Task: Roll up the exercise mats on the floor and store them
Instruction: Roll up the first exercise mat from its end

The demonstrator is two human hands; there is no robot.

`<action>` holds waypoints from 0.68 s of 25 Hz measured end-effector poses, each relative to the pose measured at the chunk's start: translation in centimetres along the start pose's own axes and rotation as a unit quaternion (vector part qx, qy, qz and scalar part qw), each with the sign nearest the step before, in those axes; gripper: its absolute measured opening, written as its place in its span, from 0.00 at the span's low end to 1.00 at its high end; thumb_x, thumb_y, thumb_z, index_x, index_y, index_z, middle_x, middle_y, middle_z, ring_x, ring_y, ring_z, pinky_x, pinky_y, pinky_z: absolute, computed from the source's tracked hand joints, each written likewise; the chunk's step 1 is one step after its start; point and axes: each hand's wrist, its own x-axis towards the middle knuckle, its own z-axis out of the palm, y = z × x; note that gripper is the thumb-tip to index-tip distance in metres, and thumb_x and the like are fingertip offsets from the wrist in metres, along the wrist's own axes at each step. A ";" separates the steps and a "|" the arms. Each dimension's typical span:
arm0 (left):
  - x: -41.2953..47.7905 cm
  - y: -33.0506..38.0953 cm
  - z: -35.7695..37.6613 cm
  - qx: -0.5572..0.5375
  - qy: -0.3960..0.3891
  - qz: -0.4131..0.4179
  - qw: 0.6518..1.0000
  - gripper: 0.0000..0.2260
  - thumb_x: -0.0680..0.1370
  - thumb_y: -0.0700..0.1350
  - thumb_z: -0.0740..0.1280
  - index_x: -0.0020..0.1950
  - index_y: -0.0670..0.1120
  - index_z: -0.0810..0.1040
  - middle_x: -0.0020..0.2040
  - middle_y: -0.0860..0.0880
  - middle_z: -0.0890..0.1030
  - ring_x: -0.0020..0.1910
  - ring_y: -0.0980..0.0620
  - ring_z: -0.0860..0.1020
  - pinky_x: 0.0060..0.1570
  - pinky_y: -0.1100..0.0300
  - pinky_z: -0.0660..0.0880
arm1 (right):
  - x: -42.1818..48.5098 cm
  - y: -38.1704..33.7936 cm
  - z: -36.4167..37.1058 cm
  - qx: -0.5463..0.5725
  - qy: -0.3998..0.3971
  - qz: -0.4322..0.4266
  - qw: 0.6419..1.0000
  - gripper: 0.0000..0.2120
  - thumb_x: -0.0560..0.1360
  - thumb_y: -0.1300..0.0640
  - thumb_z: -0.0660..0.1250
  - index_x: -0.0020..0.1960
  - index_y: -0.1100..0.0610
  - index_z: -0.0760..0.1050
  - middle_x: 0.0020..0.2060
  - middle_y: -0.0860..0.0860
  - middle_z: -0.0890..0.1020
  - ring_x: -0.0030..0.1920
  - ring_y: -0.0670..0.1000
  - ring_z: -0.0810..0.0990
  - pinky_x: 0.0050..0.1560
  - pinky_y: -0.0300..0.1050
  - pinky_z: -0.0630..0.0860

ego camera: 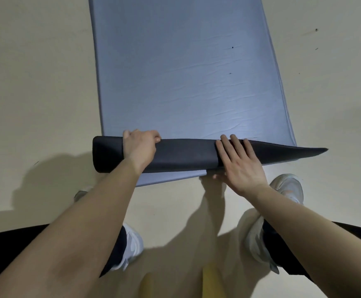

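Note:
A blue-grey exercise mat (181,67) lies flat on the floor, stretching away from me. Its near end is turned over into a dark roll (186,154) that shows the black underside, tight at the left and looser and flatter toward the right. My left hand (139,147) curls over the left part of the roll and grips it. My right hand (238,163) lies flat on the right part with its fingers straight, pressing down. A blue flap of the mat's end sticks out under the roll toward me.
Beige floor (35,82) surrounds the mat on both sides. My feet in white sneakers (257,239) stand just behind the roll, a further white shoe (289,186) at the right. Two yellowish blurred objects (210,280) sit at the bottom edge.

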 end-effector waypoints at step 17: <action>-4.5 -0.7 1.5 0.026 -0.064 0.094 0.993 0.28 0.77 0.69 0.52 0.62 0.48 0.72 0.55 0.48 0.81 0.53 0.43 0.80 0.52 0.49 0.73 | 3.6 2.7 -3.2 0.101 -0.100 0.018 0.990 0.25 0.82 0.35 0.56 0.66 0.54 0.71 0.56 0.55 0.83 0.54 0.61 0.82 0.50 0.53 0.71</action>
